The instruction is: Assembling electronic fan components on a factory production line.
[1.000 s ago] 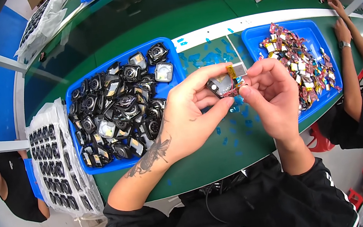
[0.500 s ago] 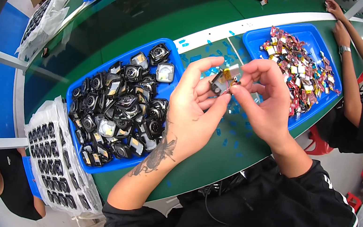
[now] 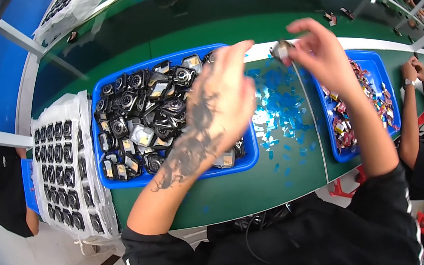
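Observation:
My right hand [image 3: 327,61] is raised over the white near rim of the conveyor, with a small dark watch part [image 3: 281,51] at its thumb and fingertips. The part is blurred and shows a reddish bit beneath. My left hand [image 3: 224,89] hangs over the right side of a blue tray [image 3: 252,160], fingers stretched out and nothing seen in them; motion smears it. Black watch cases [image 3: 129,100] with round sensor backs fill that tray in a heap, partly hidden by my left hand and forearm.
Blue film pieces [image 3: 279,102] lie scattered on the green table between the trays. The right blue tray [image 3: 323,98] holds small red, white and yellow parts. White packing trays of watch cases [image 3: 60,156] stand at left. Dark parts [image 3: 330,18] lie on the green conveyor [image 3: 196,29]. Co-workers sit either side.
Both hands were together at a watch part with a silvery piece lifted from it. They have since separated: the right went up and forward with a part, the left moved over the left tray.

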Demonstrator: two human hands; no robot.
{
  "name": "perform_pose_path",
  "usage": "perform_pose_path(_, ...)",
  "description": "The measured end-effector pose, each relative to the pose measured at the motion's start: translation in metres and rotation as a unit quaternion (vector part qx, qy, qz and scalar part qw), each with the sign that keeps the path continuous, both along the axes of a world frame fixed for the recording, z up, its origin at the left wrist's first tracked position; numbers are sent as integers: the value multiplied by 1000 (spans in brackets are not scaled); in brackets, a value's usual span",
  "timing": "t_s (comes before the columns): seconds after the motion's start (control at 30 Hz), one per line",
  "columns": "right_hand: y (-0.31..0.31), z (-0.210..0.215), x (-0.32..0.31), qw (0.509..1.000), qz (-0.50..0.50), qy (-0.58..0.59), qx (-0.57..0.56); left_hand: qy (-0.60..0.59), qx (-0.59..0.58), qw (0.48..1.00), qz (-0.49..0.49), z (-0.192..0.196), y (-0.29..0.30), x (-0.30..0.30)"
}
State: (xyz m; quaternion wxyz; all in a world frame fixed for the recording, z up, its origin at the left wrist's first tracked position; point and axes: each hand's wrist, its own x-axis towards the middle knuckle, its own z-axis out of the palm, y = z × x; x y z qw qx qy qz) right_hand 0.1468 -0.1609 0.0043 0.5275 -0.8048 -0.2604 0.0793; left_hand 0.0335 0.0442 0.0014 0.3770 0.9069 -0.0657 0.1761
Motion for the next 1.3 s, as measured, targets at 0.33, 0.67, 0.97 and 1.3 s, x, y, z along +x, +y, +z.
perform_pose_path(0.33, 23, -60, 139, 958, -151, -55, -236, -63, 275, 956, 75, -44, 21, 3)
perform_pose_path(0.67, 30, 2, -53, 982, 128, 137, 10, 64, -299, 952, -28, -3, 6, -2)
perform_pose_path(0.97, -11, 2, -81, 970, 30, 200, 138, 156, -587, 792, -60, -4, -36, -19)
perform_pose_path(1.3, -105, -9, -44, 911, 48, -247, -328, 210, -540, 810, -87, -2, -31, -14)
